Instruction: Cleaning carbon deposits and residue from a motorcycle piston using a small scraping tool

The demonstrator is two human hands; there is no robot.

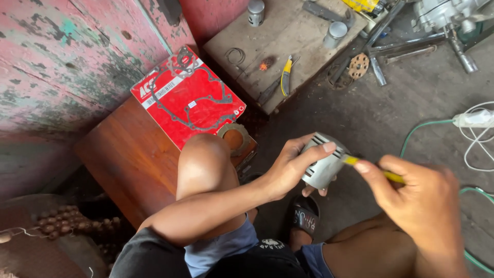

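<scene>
One piston [323, 166] sits in your left hand [288, 167], raised over your knees and sandal [304, 215], its ringed crown turned toward the right so the grooves face the tool. Your left grip is clamped around its skirt, thumb on top, fingers beneath, forearm laid across your thigh for steadiness. Your right hand [419, 198] pinches a thin yellow-handled tool [373, 169], tip touching the piston's side near the grooves, wrist cocked inward. Further out, a red gasket pack [188, 98] lies on the wooden stool [128, 154]; pliers [284, 77] rest on the low surface [288, 36] beyond
</scene>
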